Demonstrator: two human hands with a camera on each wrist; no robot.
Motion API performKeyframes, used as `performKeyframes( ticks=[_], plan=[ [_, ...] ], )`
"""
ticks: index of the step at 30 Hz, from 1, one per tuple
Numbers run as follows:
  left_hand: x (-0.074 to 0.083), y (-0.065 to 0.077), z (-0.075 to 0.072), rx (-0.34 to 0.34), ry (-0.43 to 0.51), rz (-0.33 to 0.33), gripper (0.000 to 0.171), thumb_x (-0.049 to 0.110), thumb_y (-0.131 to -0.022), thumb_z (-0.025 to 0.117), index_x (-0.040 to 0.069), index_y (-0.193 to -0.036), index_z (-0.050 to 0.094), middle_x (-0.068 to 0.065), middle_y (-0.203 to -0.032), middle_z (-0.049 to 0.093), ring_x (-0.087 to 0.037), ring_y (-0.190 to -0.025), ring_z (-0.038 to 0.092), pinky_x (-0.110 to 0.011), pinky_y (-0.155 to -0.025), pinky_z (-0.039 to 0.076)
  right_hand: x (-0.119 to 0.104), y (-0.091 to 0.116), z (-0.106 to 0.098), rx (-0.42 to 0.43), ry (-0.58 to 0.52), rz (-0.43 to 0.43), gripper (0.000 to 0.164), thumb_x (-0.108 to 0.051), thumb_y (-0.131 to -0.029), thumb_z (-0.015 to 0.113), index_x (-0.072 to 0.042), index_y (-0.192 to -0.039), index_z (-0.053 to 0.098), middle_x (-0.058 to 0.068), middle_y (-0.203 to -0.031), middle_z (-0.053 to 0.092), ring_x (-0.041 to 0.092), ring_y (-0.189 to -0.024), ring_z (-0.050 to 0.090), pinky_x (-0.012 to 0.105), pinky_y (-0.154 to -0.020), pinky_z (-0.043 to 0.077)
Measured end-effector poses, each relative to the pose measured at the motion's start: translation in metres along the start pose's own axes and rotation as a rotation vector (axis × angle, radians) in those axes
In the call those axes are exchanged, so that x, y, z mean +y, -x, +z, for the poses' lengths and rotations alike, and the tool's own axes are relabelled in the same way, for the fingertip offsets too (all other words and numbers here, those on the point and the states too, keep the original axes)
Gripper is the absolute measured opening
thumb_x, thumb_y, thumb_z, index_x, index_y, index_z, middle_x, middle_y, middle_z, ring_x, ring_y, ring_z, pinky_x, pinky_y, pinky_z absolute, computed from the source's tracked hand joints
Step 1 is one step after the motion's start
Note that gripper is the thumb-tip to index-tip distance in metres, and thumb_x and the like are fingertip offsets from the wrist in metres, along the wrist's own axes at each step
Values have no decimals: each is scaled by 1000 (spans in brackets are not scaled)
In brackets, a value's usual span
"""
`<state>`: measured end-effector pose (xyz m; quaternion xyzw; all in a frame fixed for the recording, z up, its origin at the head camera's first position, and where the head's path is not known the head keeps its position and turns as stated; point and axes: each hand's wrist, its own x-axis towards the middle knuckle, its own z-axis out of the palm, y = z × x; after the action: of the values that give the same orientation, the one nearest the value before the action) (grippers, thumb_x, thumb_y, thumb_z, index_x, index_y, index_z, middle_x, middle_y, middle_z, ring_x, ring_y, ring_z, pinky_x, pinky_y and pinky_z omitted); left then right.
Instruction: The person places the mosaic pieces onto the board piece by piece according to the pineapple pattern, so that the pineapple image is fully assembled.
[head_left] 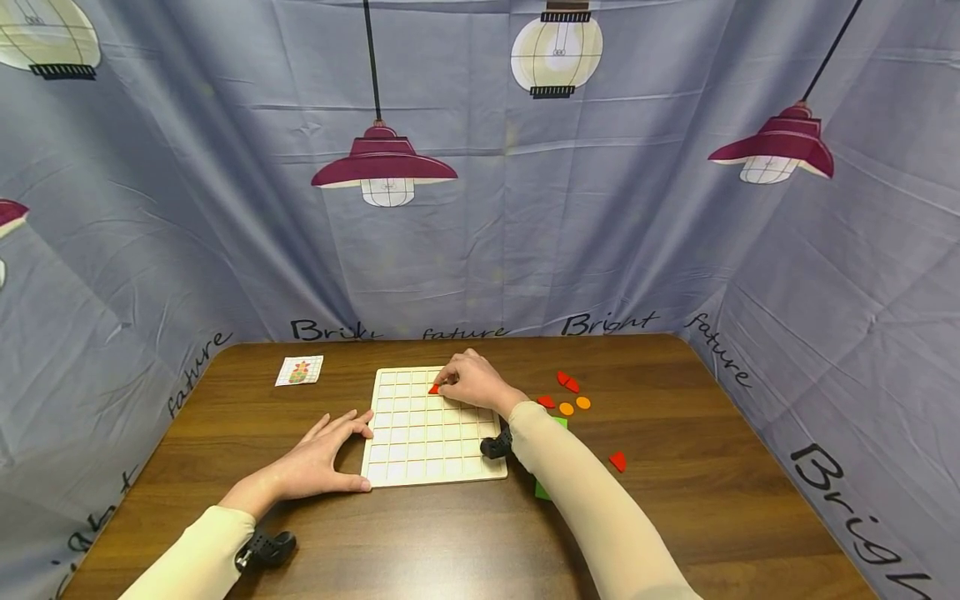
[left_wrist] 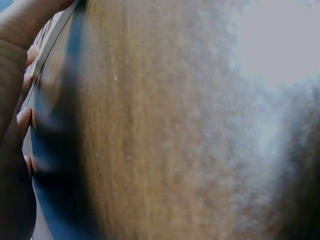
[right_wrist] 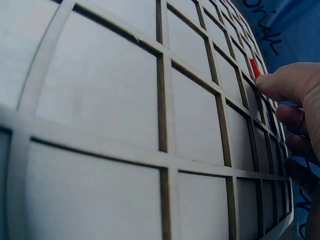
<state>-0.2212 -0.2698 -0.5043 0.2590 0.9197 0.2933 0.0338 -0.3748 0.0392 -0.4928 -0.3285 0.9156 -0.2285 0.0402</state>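
Observation:
A pale grid board (head_left: 408, 467) with raised lines between square cells lies on the table. My right hand (head_left: 477, 385) is over its far part, pinching a small red piece (head_left: 433, 389) with thumb and fingertips. In the right wrist view the red piece (right_wrist: 255, 68) shows beside the thumb, against the grid; whether it sits fully in a cell I cannot tell. My left hand (head_left: 327, 455) touches the board's left edge, fingers near the middle of that side and thumb at the near corner, spread apart. The left wrist view shows mostly blurred tabletop beside the fingertips (left_wrist: 24, 120).
Right of the board lie several red pieces (head_left: 567, 382), two orange discs (head_left: 582, 402) and a lone red piece (head_left: 617, 462). Green pieces (head_left: 542, 492) are partly under the right forearm. A picture card (head_left: 299, 371) with a pineapple-like pattern lies at the back left.

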Motion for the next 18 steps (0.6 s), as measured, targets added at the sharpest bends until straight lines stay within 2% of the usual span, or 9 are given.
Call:
performKeyframes(
  ticks=[13,18],
  plan=[
    [2,1,1,-13,-2,-6,65,59,-79,82,21,-124,55,-13,-161,38,-41,-150,27,-68,-119,6,2,2,3,5,23,-10,14,-32,-97,70,-32,-108,79,-15,-89,59,14,-90,44,31,-81,37],
    [2,1,0,-4,-2,-2,64,58,-78,83,21,-123,55,-13,-161,39,-42,-150,28,-68,-119,6,2,4,2,8,11,-19,18,-33,-98,67,-32,-111,79,-16,-95,62,13,-92,45,31,-82,39]
  ],
)
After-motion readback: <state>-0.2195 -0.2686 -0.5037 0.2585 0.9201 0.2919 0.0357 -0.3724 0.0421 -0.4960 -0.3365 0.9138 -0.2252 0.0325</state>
